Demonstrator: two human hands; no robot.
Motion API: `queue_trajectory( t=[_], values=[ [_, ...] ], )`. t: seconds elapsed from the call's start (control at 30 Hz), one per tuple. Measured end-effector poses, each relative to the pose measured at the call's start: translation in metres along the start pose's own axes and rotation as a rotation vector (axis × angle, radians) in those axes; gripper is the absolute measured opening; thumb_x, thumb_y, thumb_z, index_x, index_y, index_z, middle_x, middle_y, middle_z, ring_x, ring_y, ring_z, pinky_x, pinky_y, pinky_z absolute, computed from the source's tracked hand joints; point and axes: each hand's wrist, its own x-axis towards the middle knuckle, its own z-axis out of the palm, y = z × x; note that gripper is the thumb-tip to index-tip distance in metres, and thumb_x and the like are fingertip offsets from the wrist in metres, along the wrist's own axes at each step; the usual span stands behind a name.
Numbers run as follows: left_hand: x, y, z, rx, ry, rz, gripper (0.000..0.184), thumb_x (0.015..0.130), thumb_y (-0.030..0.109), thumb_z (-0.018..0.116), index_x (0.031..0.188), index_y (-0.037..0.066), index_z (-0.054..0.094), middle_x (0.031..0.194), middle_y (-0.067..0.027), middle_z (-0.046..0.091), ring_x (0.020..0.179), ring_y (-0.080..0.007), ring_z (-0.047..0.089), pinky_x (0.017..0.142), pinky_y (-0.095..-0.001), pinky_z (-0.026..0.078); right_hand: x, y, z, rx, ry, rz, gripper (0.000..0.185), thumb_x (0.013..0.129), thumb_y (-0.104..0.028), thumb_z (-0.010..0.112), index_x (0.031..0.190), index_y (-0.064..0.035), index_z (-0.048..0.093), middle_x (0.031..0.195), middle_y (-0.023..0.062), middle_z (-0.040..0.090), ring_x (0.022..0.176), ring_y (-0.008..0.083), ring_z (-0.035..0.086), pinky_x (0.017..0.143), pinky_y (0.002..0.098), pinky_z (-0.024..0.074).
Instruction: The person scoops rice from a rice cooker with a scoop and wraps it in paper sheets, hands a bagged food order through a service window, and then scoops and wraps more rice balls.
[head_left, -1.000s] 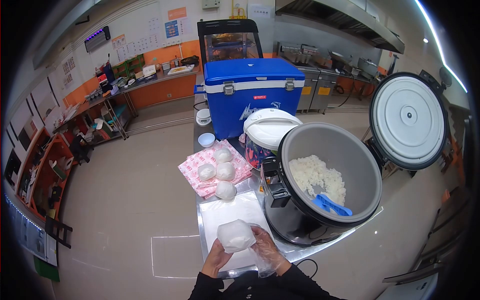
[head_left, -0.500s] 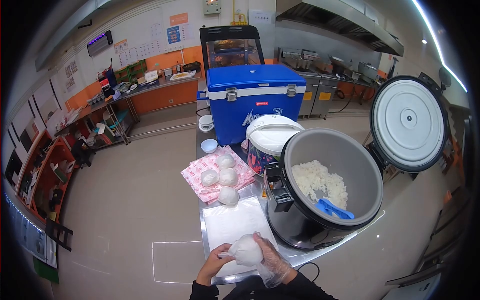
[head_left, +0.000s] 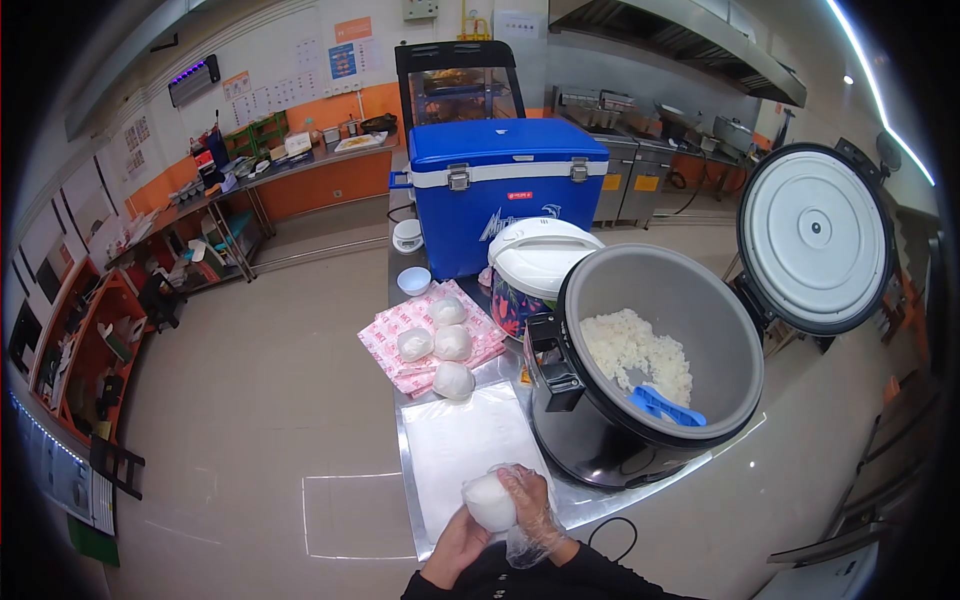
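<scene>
Over the near edge of the counter, a white wrapped rice ball (head_left: 489,502) is held between my two hands. My bare left hand (head_left: 461,541) cups its lower left side. On its right, my right hand (head_left: 531,503), in a clear plastic glove, curls its fingers over the ball. Beneath lies a stack of white sheets (head_left: 465,440). Several similar wrapped balls (head_left: 452,342) rest on pink printed paper (head_left: 395,325) farther back. To the right, a large open rice cooker (head_left: 590,440) holds white rice (head_left: 640,350) and a blue scoop (head_left: 665,406).
The cooker's raised lid (head_left: 815,235) leans out to the right. Behind stand a smaller floral rice cooker (head_left: 540,260) and a blue cool box (head_left: 505,190). A small bowl (head_left: 413,281) and a white scale (head_left: 407,236) sit at the counter's left edge.
Both hands and the ball have moved slightly lower. My left hand has shifted from pinching the wrap at the ball's left to cupping it from below.
</scene>
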Motion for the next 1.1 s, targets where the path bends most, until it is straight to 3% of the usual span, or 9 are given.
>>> queue_trajectory(
  t=[0.07,0.2,0.43,0.57,0.67,0.77,0.8,0.93,1.1],
  values=[
    [-0.005,0.0,0.018,0.127,0.129,0.114,0.03,0.092,0.018,0.053,0.119,0.006,0.05,0.115,-0.0064,0.058,0.102,-0.0163,0.059,0.084,-0.0291,0.051,-0.002,0.0,0.001,-0.039,0.009,-0.016,0.031,0.088,-0.025,0.062,0.089,0.0055,0.065,0.081,0.0087,0.066,0.073,0.0122,0.058,0.07,0.0274,0.0455],
    [-0.005,-0.003,0.009,0.615,0.223,0.644,0.027,0.09,-0.001,0.048,0.117,-0.001,0.051,0.11,-0.0073,0.058,0.103,-0.0143,0.055,0.084,-0.0256,0.045,-0.003,0.002,0.006,-0.201,0.012,-0.152,0.023,0.089,-0.02,0.058,0.088,0.0013,0.065,0.076,0.005,0.065,0.069,0.0102,0.057,0.065,0.0247,0.0445],
    [-0.025,-0.007,0.028,0.298,0.124,0.534,0.037,0.086,0.004,0.06,0.12,-0.002,0.047,0.115,-0.0093,0.056,0.105,-0.0164,0.054,0.089,-0.0284,0.044,0.002,-0.001,0.008,-0.294,0.052,-0.169,0.024,0.09,-0.019,0.056,0.082,0.0028,0.062,0.07,0.008,0.06,0.067,0.013,0.055,0.063,0.0279,0.0433],
    [-0.018,-0.007,0.038,0.639,-0.003,0.593,0.053,0.078,0.007,0.072,0.122,-0.001,0.043,0.114,-0.0099,0.055,0.105,-0.0172,0.054,0.091,-0.0291,0.044,0.014,0.003,0.005,-0.431,0.077,-0.308,0.03,0.093,-0.023,0.05,0.08,0.0025,0.059,0.07,0.0104,0.056,0.067,0.0175,0.054,0.063,0.0342,0.0426],
    [0.002,0.005,0.035,0.697,0.019,0.536,0.059,0.073,0.005,0.076,0.121,0.0,0.043,0.112,-0.0095,0.055,0.104,-0.0169,0.054,0.089,-0.0293,0.045,0.029,0.037,-0.005,-0.558,0.047,-0.415,0.036,0.096,-0.032,0.043,0.098,-0.0004,0.061,0.094,0.0118,0.062,0.084,0.0201,0.057,0.075,0.0341,0.0442],
    [0.062,0.039,0.026,0.753,0.07,0.576,0.058,0.076,0.011,0.075,0.123,0.001,0.042,0.111,-0.0117,0.055,0.101,-0.0179,0.056,0.084,-0.0289,0.048,0.035,0.023,-0.019,0.071,0.023,0.078,0.046,0.096,-0.041,0.04,0.122,-0.0051,0.054,0.122,0.0103,0.055,0.107,0.0229,0.052,0.088,0.0361,0.042],
    [0.089,0.053,0.026,0.786,0.09,0.542,0.06,0.078,0.014,0.074,0.126,0.0,0.04,0.11,-0.0135,0.055,0.1,-0.0189,0.056,0.084,-0.03,0.048,0.035,0.029,-0.031,0.109,-0.072,0.176,0.056,0.096,-0.047,0.037,0.136,-0.0077,0.041,0.139,0.0066,0.041,0.122,0.0269,0.042,0.098,0.0407,0.0375],
    [0.206,0.106,0.039,1.174,0.147,0.653,0.073,0.07,0.024,0.079,0.126,-0.001,0.039,0.108,-0.0179,0.056,0.097,-0.0242,0.057,0.082,-0.0328,0.048,0.009,0.021,-0.061,0.265,-0.043,0.204,0.061,0.095,-0.049,0.039,0.137,-0.005,0.039,0.142,0.0085,0.037,0.127,0.0269,0.039,0.101,0.0426,0.0352],
    [0.328,0.132,0.055,1.444,0.225,0.702,0.091,0.062,0.039,0.078,0.128,-0.004,0.034,0.122,-0.0274,0.038,0.114,-0.0376,0.042,0.097,-0.0394,0.038,-0.037,0.001,-0.098,0.144,-0.097,0.325,0.058,0.095,-0.048,0.04,0.139,-0.0094,0.037,0.143,0.0088,0.036,0.132,0.0233,0.033,0.105,0.0456,0.0298]
  ],
)
